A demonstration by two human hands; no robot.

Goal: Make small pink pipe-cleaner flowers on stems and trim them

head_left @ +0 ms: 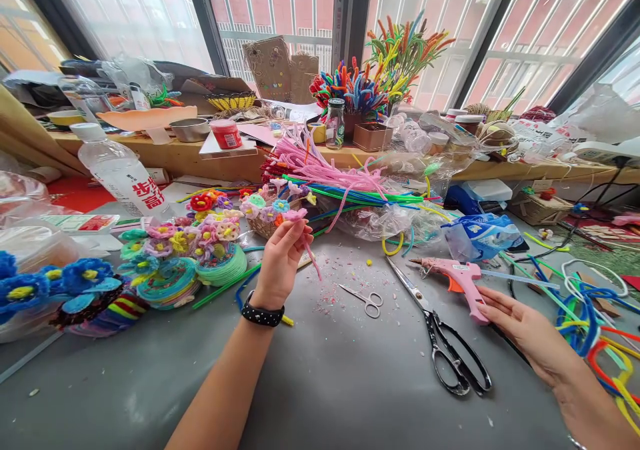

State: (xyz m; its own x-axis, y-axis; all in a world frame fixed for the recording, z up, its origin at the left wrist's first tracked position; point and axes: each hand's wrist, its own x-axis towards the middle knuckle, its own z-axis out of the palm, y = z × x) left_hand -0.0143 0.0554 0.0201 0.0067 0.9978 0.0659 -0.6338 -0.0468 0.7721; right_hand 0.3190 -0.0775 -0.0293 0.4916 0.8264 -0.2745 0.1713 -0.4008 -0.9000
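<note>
My left hand [280,257], with a dark band on its wrist, pinches a pink pipe-cleaner flower [295,215] whose stem [314,260] hangs below the fingers. On the right, my right hand [517,323] has its fingers on the handle of a pink glue gun [463,282], whose nozzle points left. Large black-handled scissors [431,320] lie between my hands, with small scissors [367,298] to their left. Colourful fuzzy flowers [177,240] stand in round pots left of my left hand.
A water bottle [120,170] stands at the left. Pink pipe cleaners [325,163] are heaped at the back centre. A blue packet [483,235] lies behind the glue gun, and tangled coloured pipe cleaners [583,310] spread at the right. Windows line the back.
</note>
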